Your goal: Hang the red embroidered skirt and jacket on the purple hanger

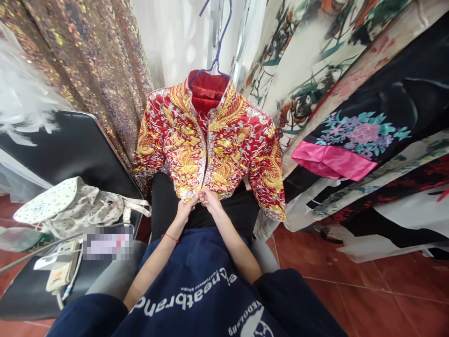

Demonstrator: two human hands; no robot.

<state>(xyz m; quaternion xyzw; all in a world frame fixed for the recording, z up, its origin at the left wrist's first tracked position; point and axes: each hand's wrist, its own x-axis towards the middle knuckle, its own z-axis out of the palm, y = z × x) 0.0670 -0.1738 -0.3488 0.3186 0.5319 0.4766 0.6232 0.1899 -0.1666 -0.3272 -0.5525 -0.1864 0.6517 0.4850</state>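
A red jacket [224,145] with gold and silver embroidery hangs in front of me on a purple hanger [218,51]. Its stand collar is open and a small label shows inside. Both hands meet at the bottom of its front opening. My left hand [187,207] pinches the hem on the left edge of the opening. Right beside it, my right hand [209,200] grips the hem on the other edge, fingers closed. The fingertips are nearly touching, and what lies between them is too small to make out. Black cloth [164,206] lies below the jacket, over my lap.
On the left, a black chair [21,290] bears a spotted white bag [84,206], a power strip [65,269] and a blurred-out object [107,243]. A sequined cloth [87,56] hangs behind. Several garments hang at the right, one a black sleeve with a pink cuff [333,161].
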